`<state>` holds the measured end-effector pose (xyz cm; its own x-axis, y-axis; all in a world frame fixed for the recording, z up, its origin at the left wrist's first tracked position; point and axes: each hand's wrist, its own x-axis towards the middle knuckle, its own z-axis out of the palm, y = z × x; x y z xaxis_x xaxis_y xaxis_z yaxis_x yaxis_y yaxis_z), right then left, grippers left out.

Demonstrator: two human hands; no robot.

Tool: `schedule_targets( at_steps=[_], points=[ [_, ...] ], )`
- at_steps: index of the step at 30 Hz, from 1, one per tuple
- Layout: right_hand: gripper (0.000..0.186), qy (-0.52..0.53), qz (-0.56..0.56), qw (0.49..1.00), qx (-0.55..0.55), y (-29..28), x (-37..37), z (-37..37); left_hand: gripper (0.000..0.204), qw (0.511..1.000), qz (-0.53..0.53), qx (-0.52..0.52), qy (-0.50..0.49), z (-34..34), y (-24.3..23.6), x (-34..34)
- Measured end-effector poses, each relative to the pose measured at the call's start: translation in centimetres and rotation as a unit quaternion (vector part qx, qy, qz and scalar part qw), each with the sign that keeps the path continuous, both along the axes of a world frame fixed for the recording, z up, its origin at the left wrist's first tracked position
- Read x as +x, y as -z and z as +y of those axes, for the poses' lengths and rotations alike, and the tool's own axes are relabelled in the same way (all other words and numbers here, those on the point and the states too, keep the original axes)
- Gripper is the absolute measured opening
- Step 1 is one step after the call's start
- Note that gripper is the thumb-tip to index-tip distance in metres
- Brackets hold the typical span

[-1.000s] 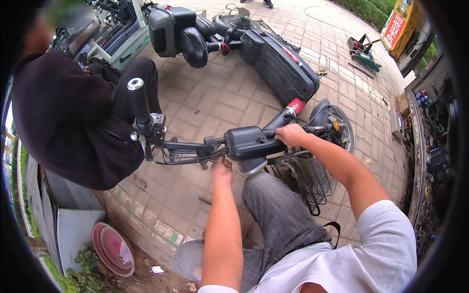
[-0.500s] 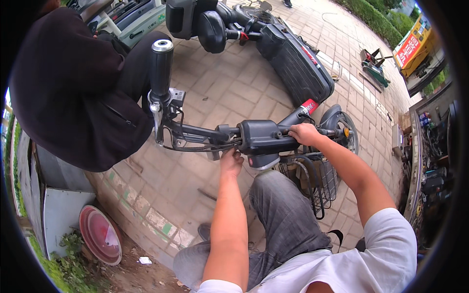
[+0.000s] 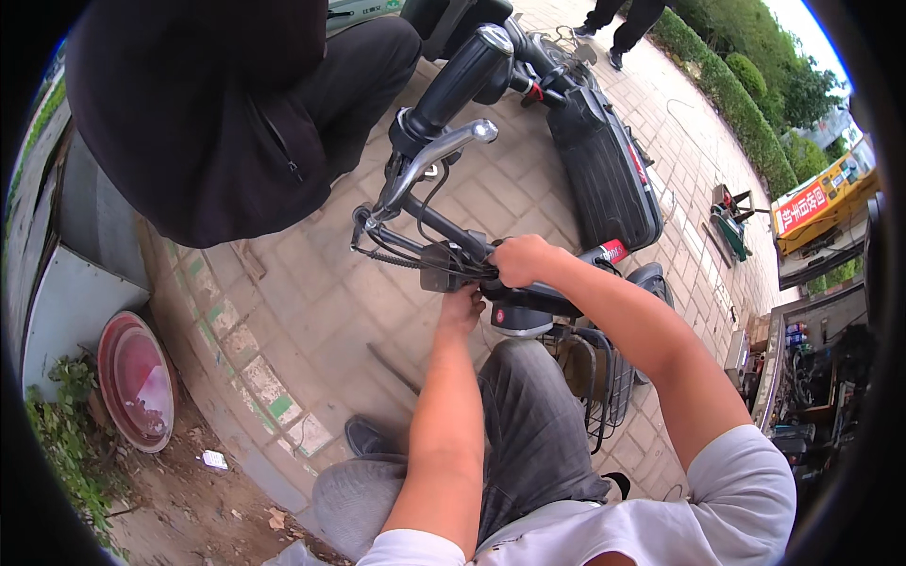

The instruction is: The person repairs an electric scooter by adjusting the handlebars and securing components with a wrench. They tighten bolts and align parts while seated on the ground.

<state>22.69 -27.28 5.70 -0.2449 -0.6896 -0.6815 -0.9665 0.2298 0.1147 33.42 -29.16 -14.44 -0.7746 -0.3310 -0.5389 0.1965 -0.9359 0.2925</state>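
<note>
Steadying, it seems, the handlebar (image 3: 442, 225) above the near paving (image 3: 330, 311), the right hand (image 3: 522, 261) is closed around its middle; the left hand (image 3: 461, 307), grip hidden, meets the black box's (image 3: 438, 280) near side.

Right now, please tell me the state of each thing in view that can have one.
Scooter, lying on its side.
Right hand, closed on the handlebar.
Left hand, curled just below the handlebar; hold unclear.
Brake lever, no hand on it.
Basin, uncovered, a pale patch inside; contents unclear.
</note>
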Motion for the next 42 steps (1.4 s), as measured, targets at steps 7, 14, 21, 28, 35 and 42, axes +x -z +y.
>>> schedule_targets(
  at_steps=[7, 14, 21, 28, 35, 42],
  points=[
    [0.036, 0.021, 0.037, 0.997, 0.07, -0.1, 1.3, -1.9, 0.017, 1.0, 0.012, -0.011, 0.014, 0.0, -0.7, 0.9],
    [0.04, -0.02, 0.074, 0.99, 0.118, -0.5, 2.3, -3.0, 0.011, 1.0, 0.008, -0.006, 0.007, -0.7, -0.8, 0.5],
    [0.039, 0.007, 0.074, 0.985, 0.158, 0.1, 1.5, -3.3, 0.01, 0.998, -0.024, 0.021, -0.048, 0.6, -1.7, -0.2],
    [0.04, -0.004, 0.034, 0.995, 0.097, 0.7, 0.7, -2.9, 0.008, 0.998, -0.032, 0.033, -0.048, 0.7, -2.1, 0.2],
    [0.04, -0.016, -0.035, 0.992, 0.124, 1.9, -0.8, -2.9, 0.005, 0.978, -0.155, -0.109, -0.091, 1.7, -3.2, 0.9],
    [0.031, 0.117, -0.071, 0.973, 0.187, -0.2, -0.1, -3.5, 0.009, 0.914, -0.236, -0.301, -0.133, 2.0, -2.4, 0.3]
  ],
)
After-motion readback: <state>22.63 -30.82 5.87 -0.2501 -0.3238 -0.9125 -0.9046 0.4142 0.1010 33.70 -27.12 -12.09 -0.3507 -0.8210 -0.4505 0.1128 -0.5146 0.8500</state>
